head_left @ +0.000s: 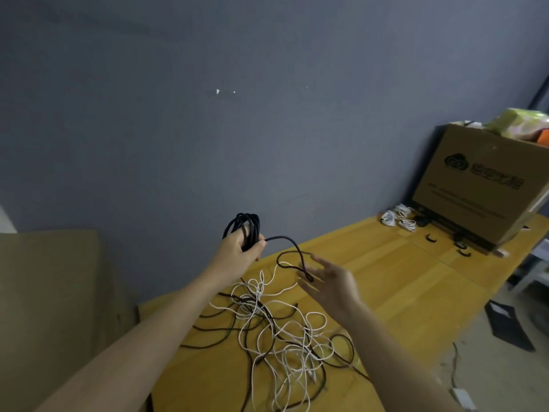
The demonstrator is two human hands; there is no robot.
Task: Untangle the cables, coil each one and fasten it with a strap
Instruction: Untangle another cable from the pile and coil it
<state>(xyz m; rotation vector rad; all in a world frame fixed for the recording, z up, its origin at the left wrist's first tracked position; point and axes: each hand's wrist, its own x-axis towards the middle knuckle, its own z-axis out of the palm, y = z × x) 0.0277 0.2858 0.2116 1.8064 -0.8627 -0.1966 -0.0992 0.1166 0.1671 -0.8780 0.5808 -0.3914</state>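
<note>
Left hand (pixel 242 251) raised above the desk (pixel 395 281), fingers closed around a black cable coil (pixel 248 226) of several loops standing up out of the grip. Free run of black cable (pixel 289 243) leaving the left hand near the thumb, arching rightward and down toward the right hand (pixel 332 282). Right hand spread wide, palm turned leftward, fingers apart; black cable passing across the fingertips, contact uncertain, no closed grip seen. Below and between both forearms, tangle of white and black cables (pixel 279 331) lying loose on the wooden desk, strands crossing one another in many loops; separate cables not countable. At the far right end of the desk, three small white cable coils (pixel 398 218) lying close together, just beside a cardboard box (pixel 481 185). Cardboard box standing on the desk, printed face toward the camera, green and orange packaging (pixel 520 123) showing above its open top. Several short black straps (pixel 430 238) lying on the desk in front of the box, curled, apart from each other. Grey wall (pixel 208 129) behind the desk. Brown board (pixel 50 292) at the left, beside the desk edge.
</note>
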